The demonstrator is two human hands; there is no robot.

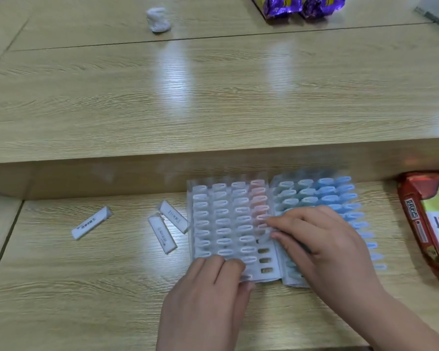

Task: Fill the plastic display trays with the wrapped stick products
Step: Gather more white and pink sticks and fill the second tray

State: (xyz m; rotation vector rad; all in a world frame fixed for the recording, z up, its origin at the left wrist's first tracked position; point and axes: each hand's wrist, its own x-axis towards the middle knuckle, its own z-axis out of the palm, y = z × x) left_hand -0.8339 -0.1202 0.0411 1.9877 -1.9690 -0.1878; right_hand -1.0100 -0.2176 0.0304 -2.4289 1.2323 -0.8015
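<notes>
Head view. We see the left tray [221, 198] and right tray [314, 191] side by side at lower centre, close under the raised ledge [137, 173]. The left hand [208, 295] pinches the left tray's near edge. The right hand [322, 244] bends over the seam between them; we cannot tell its hold. Three loose sticks [162, 234] lie left of the trays, with open table [86, 287] around them. The print on the red packet [431, 224] at the right edge is blurred.

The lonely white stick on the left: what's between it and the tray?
Two more white sticks lie between the lone stick and the left tray, near the tray, in the head view.
</notes>
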